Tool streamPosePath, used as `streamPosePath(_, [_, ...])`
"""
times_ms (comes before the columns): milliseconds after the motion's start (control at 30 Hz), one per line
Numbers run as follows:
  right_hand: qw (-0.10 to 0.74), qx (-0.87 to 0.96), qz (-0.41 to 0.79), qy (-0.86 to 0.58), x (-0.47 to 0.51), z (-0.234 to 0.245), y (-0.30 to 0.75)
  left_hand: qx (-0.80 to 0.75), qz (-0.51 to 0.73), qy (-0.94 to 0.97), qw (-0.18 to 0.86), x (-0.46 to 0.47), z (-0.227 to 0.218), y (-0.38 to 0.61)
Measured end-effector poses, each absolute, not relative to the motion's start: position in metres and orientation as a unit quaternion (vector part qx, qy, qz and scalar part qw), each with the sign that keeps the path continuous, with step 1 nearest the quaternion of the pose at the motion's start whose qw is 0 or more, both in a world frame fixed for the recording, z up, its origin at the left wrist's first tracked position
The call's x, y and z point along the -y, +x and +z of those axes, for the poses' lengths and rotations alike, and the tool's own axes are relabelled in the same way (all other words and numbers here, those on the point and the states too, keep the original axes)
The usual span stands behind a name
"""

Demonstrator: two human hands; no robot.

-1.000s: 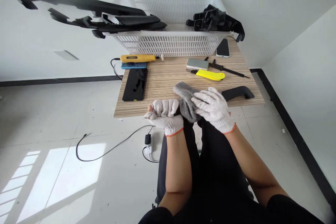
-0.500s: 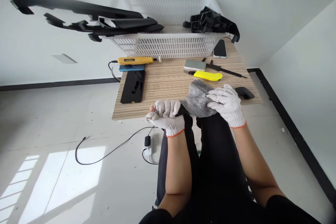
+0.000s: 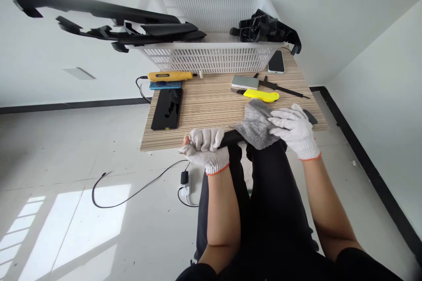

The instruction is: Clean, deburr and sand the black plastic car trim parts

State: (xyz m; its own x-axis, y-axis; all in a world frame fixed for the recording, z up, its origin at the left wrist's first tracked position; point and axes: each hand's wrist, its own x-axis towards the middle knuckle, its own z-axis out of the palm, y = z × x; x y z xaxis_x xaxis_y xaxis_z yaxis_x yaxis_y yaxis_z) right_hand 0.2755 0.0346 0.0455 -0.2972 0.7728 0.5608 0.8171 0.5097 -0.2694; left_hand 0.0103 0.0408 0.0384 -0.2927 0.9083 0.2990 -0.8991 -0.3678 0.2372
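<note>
Gloved in white knit, my left hand (image 3: 204, 145) is closed around one end of a long black plastic part (image 3: 232, 138), with a bare thumb tip poking out of the glove. A fuzzy grey cloth (image 3: 259, 125) is draped over the middle of that part. My right hand (image 3: 293, 129), in a matching glove, presses the cloth onto the part with its fingers laid across it; the thumb is hidden. Beyond the right hand the part's far end shows over the table's right edge. Just behind the cloth lies a yellow utility knife (image 3: 261, 95).
On the wood-grain table (image 3: 207, 105) stands a white plastic basket (image 3: 211, 58) with black plastic parts (image 3: 158, 28) jutting out left. Around it lie a yellow rotary tool (image 3: 169, 76), a dark phone (image 3: 167, 109), a sharpening stone (image 3: 245, 81), calipers (image 3: 283, 89) and another phone (image 3: 276, 62).
My right hand and the grey cloth have slid to the right along the black part, baring more of it beside my left hand. My left hand has shifted slightly left.
</note>
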Motion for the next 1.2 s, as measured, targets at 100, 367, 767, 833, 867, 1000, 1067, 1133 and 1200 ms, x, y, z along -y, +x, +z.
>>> streamPosePath(100, [0.307,0.782,-0.003,-0.542,-0.034,0.048,0.299,-0.011,0.797,0.202,0.569,-0.041,0.039,0.014])
streamPosePath(367, [0.347,0.746,0.01,-0.568,-0.031,0.047,0.254,-0.037,0.811,0.19,0.553,-0.041,0.038,0.018])
streamPosePath(767, [0.376,0.678,-0.042,-0.63,-0.019,0.044,0.242,-0.061,0.817,0.21,0.533,-0.038,0.045,0.019])
streamPosePath(833, [0.386,0.667,-0.054,-0.635,-0.022,0.042,0.246,-0.068,0.819,0.2,0.533,-0.037,0.045,0.017])
streamPosePath(867, [0.392,0.652,-0.066,-0.646,-0.025,0.04,0.25,-0.069,0.822,0.196,0.53,-0.037,0.045,0.016])
streamPosePath(1000, [0.397,0.547,-0.123,-0.727,-0.036,0.03,0.278,-0.04,0.835,0.192,0.513,-0.037,0.043,0.007])
streamPosePath(1067, [0.393,0.526,-0.121,-0.745,-0.038,0.024,0.29,-0.02,0.836,0.196,0.512,-0.037,0.042,0.005])
streamPosePath(1133, [0.387,0.542,-0.109,-0.738,-0.035,0.021,0.292,-0.002,0.833,0.203,0.514,-0.039,0.04,0.005])
streamPosePath(1200, [0.376,0.583,-0.11,-0.712,-0.025,0.021,0.28,0.01,0.829,0.209,0.519,-0.04,0.039,0.008])
